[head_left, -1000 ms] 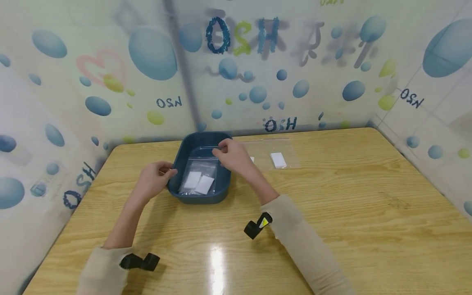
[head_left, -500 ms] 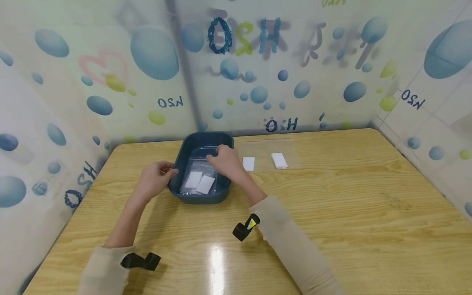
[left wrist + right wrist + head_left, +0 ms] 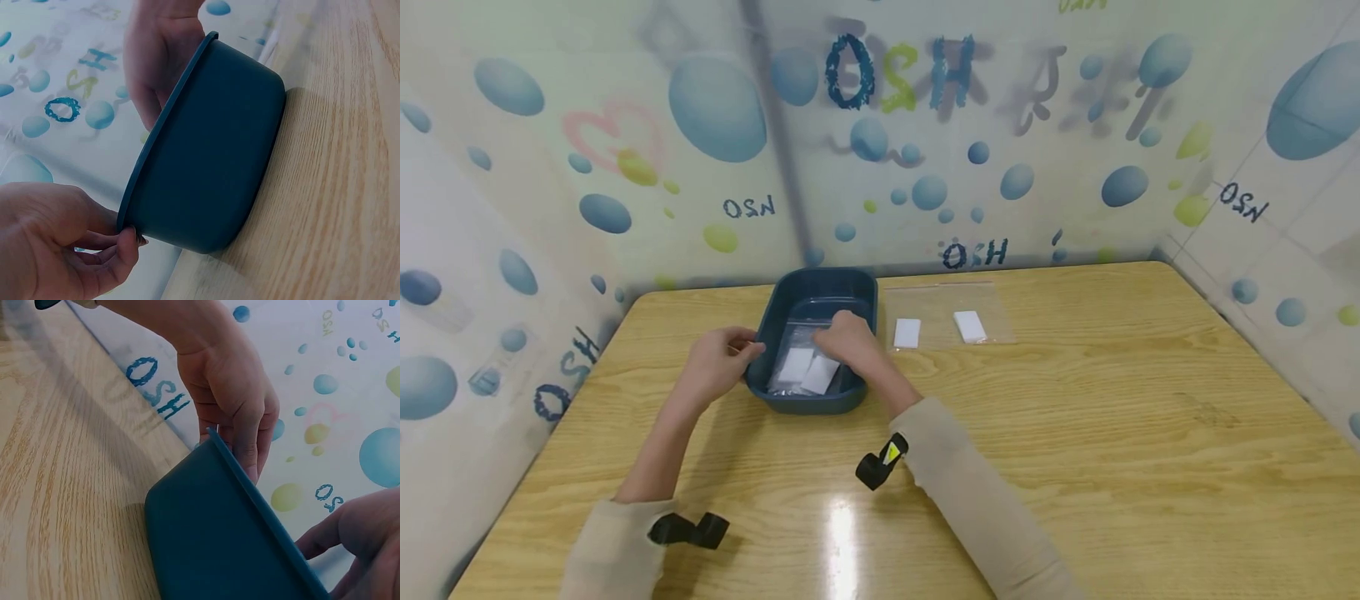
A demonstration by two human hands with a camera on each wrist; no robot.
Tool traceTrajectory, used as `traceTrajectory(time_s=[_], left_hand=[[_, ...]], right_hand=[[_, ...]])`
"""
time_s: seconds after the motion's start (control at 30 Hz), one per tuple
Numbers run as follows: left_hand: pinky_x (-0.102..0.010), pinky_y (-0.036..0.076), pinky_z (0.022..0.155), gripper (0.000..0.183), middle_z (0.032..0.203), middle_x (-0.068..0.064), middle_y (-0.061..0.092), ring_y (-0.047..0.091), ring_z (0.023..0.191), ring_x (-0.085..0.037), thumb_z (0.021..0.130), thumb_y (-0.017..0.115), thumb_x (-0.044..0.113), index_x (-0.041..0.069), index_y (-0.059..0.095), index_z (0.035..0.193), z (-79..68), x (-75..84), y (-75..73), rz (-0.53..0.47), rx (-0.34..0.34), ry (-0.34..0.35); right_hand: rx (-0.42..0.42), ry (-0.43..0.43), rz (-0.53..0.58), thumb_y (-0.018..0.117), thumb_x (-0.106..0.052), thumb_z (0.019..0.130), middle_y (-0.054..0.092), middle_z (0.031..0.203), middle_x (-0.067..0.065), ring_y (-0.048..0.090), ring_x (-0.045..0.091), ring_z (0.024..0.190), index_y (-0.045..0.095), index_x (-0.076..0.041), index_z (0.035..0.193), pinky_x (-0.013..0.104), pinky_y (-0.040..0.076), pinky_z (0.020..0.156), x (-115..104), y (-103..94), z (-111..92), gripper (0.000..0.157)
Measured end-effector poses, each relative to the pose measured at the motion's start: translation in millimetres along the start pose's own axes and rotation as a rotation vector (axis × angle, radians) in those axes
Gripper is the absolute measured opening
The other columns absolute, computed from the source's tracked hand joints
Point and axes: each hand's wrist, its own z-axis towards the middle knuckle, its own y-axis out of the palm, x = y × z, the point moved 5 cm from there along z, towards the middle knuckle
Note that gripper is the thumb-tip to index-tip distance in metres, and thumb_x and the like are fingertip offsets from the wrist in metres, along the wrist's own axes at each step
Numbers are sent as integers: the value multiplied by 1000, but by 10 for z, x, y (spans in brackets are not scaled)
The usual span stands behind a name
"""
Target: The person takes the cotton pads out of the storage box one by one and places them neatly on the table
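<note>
A dark blue plastic bin (image 3: 808,406) stands at the back of the table, left of centre. My left hand (image 3: 711,364) pinches its left rim; in the left wrist view the thumb (image 3: 129,247) bends against the rim. Inside the bin lies a clear zip bag (image 3: 786,335) with two white rectangular cards (image 3: 818,375) in it. My right hand (image 3: 850,340) reaches down over the right side of the bin, just above the bag. The right wrist view shows its finger (image 3: 322,537) stretched past the rim, with the fingertips partly hidden.
Flat on the table right of the bin lies another clear bag (image 3: 936,329) with two white pieces (image 3: 969,326) in it. The wooden table (image 3: 1075,433) meets a patterned back wall (image 3: 1045,183); side walls rise left and right.
My right hand has moved left and down, from the bin's upper right edge to over the bag inside. The left hand stays at the rim.
</note>
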Motion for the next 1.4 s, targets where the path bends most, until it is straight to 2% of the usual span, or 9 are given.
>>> traceTrajectory(time_s=[0.3,0.5,0.67,1.07,1.13,1.17,1.23,1.33,1.4], left_hand=[[-39,60,70,39,116,-30,64,65,96,-37,104,57,13,-14,56,132,1,1,1,1,6,4],[-39,60,70,38,115,-29,65,65,96,-37,104,57,13,-14,57,131,2,-9,10,-7,2,0],[-39,60,70,38,115,-29,65,66,95,-37,104,58,12,-14,57,131,3,-9,19,-4,5,1],[-45,60,73,38,117,-30,65,66,94,-36,104,56,12,-15,56,132,13,-2,21,-24,-9,3],[-45,60,74,38,117,-30,65,66,95,-36,104,56,11,-15,55,132,12,-2,21,-28,-11,2],[-45,60,74,38,117,-30,65,66,95,-36,104,56,11,-15,55,132,11,-1,21,-30,-12,0],[-45,60,74,38,117,-30,65,66,95,-37,105,56,11,-15,55,132,7,1,20,-32,-14,-2],[-45,60,74,38,117,-30,65,66,95,-36,104,56,11,-15,56,132,1,8,19,-31,-12,-1],[-44,60,73,38,117,-29,65,65,96,-36,104,56,12,-14,56,132,0,12,20,-28,-11,0]], right_hand=[[1,47,-57,55,-18,97,51,78,6,52,20,68,54,-7,77,28,42,58,7,74,55,23],[-8,87,-44,55,-7,94,48,58,2,49,17,53,43,-11,58,25,36,46,35,124,111,37],[-37,133,-21,55,-7,96,47,51,1,53,18,52,44,-11,56,24,36,43,62,157,137,42],[-31,123,2,54,-4,95,39,53,0,39,15,46,39,-11,56,25,31,42,71,157,120,42],[-32,117,-23,53,-4,95,38,54,0,36,15,46,39,-11,57,26,32,46,62,166,119,41],[-30,109,-55,54,-5,96,38,55,0,37,15,47,40,-11,57,26,41,52,53,171,117,42],[-24,85,-135,55,-6,96,39,55,0,41,16,48,41,-11,56,31,53,78,32,185,116,42],[-14,47,-254,57,-10,97,41,55,0,52,21,57,43,-12,55,47,40,111,-7,196,106,45],[-13,16,-319,58,-12,98,43,56,0,56,23,63,44,-12,54,50,39,111,-40,194,97,46]])
